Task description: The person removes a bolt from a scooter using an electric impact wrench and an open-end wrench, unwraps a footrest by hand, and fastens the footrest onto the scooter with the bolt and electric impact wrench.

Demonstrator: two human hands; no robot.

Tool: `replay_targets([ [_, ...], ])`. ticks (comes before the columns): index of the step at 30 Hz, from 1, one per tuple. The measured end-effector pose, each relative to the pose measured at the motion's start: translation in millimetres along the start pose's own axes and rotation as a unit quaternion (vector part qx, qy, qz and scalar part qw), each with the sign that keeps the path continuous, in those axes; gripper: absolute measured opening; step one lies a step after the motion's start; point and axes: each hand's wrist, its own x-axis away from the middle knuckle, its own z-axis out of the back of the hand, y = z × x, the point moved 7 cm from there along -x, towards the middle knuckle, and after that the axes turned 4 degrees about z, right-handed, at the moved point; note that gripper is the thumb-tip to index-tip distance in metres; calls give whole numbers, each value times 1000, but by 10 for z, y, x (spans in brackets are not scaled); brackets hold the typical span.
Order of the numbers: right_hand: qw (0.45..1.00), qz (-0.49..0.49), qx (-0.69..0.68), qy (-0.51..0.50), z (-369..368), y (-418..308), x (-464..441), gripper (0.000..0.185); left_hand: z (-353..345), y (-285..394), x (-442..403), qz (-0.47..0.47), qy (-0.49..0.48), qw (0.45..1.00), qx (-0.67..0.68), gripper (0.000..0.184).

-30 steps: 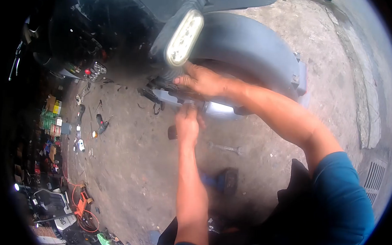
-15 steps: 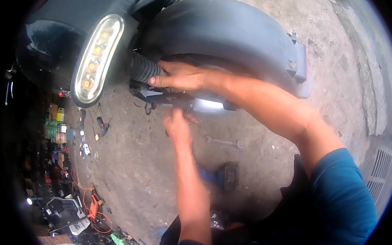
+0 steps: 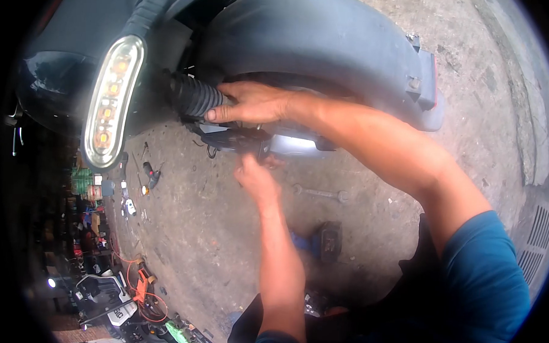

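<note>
While both hands crowd together beside the grey fender [image 3: 315, 40], the right hand [image 3: 252, 103] sits at the end of a ribbed black sleeve [image 3: 198, 97], thumb and forefinger spread; the other fingertips are hidden, so I can't tell whether they clamp. Just below them, the left hand [image 3: 259, 178] reaches up to a dark bracket [image 3: 230, 140], its fingers bent and blurred — grip or mere touch, I can't say. To do this well, I'd judge, the upper fingers should steady things while the lower ones work by feel, gently and squarely.

Left of the right thumb hangs a long rounded lamp [image 3: 112, 102], clear-faced over yellowish dots. Nearer that thumb, the sleeve runs in rubbery-looking rings. Between the hands the bracket is narrow; just right of the left fingertips a smooth silvery cover [image 3: 293, 146] shines. Above the right fingers the fender arches, broad and matte. Below and right of the left fingers, a wrench [image 3: 320, 193] — dull metal — lies on rough, stained floor [image 3: 194, 229].
</note>
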Motion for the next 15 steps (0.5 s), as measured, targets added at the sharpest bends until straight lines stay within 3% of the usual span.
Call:
replay_targets([
  [3,998,-31,-59,-6,-24,29,4,87,9,29,-1,-11,-5,1000,14,34],
  [9,998,-31,-46,6,31,-36,22,82,-45,99,43,-35,-2,999,18,35],
  [15,998,-23,-31,47,86,49,-15,83,12,-30,-11,9,1,998,62,33],
])
